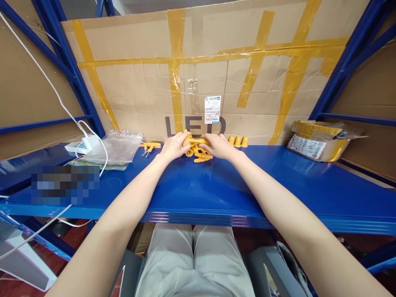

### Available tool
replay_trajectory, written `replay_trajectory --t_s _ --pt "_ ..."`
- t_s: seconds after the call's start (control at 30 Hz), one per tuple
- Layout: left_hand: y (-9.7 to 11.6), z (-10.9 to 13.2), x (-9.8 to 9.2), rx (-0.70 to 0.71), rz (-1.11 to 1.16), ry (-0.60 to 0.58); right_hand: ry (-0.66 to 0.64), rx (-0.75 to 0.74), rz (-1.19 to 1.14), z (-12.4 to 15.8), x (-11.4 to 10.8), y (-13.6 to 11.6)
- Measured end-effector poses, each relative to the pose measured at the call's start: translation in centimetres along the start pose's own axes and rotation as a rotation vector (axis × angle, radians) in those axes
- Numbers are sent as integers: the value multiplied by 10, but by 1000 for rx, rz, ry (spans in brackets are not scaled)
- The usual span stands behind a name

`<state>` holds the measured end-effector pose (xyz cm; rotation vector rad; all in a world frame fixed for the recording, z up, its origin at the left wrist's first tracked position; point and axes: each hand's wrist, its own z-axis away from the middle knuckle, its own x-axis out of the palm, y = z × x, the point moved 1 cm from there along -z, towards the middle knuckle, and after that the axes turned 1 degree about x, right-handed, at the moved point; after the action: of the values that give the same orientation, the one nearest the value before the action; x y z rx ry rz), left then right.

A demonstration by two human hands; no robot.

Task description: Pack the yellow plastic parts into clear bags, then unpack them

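Observation:
My left hand (175,145) and my right hand (218,145) are both closed, one at each end of a yellow plastic piece (195,141) that spans the gap between them. Its exact kind is too small to make out. Just below and behind it lies a small heap of yellow plastic parts (202,157), some long and slim, one round and hollow. To the right of my right hand, several yellow thimble-shaped cups (237,142) stand in a row. Left of my left hand rest more yellow parts (151,146), with small dark metal bits beside them.
A large taped cardboard sheet (139,95) backs the blue shelf (198,194). At the left lie a clear plastic bag (116,144), a white adapter with cables (90,142) and a blurred dark object (64,183). An opened small carton (318,142) sits at the right.

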<state>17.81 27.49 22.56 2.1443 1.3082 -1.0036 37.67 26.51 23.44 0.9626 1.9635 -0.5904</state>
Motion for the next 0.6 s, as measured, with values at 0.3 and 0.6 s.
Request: replay_trajectory --t_s 0.3,0.6 --pt "2 0 -2 -18 20 -13 45 16 57 0 -2 2" --pt "-13 0 -5 -221 -19 11 151 68 31 2 -4 19"
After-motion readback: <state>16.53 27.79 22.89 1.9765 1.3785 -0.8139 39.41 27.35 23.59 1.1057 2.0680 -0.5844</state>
